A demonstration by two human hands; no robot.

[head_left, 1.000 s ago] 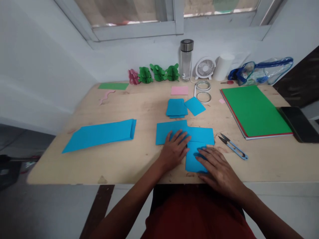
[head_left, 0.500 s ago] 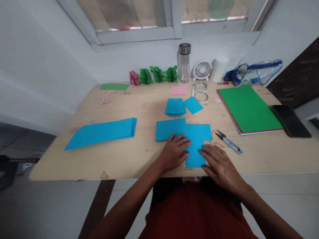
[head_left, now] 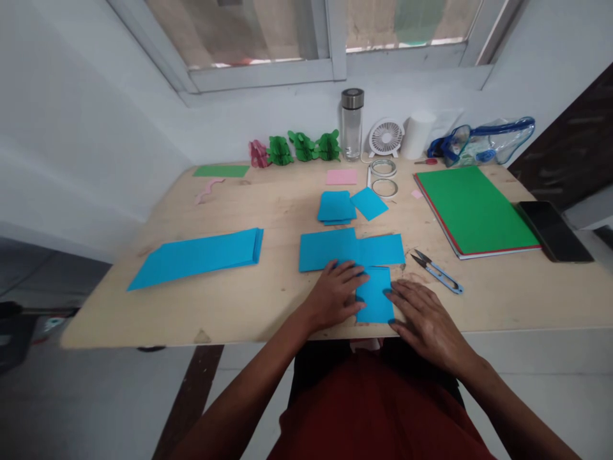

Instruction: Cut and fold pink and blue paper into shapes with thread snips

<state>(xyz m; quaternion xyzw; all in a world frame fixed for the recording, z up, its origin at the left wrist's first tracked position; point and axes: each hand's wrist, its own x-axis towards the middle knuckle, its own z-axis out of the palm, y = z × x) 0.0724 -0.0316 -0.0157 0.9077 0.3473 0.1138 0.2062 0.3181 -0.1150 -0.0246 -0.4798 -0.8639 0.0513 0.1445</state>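
A small blue paper piece (head_left: 375, 298) lies flat near the table's front edge. My left hand (head_left: 336, 291) rests on its left side, fingers spread. On its right edge lies my right hand (head_left: 421, 313), fingers stretched out and apart. Just beyond are a blue rectangle (head_left: 325, 248) and another blue piece (head_left: 383, 249), which meet or overlap. Farther back sit a stack of blue squares (head_left: 336, 206) and a single tilted blue piece (head_left: 369, 203). Long blue strips (head_left: 205, 253) lie stacked at the left.
Thread snips (head_left: 437, 271) lie right of my right hand. Green sheets (head_left: 479, 214) and a phone (head_left: 553, 231) are farther right. Along the back stand green paper shapes (head_left: 304, 146), a bottle (head_left: 352, 128) and a small fan (head_left: 385, 137); tape rolls (head_left: 384, 187) lie before the fan.
The small blue piece now shows a gap from the blue paper beyond it, whose right part has shifted slightly away. Both hands stay nearly in place; the view has shifted slightly.
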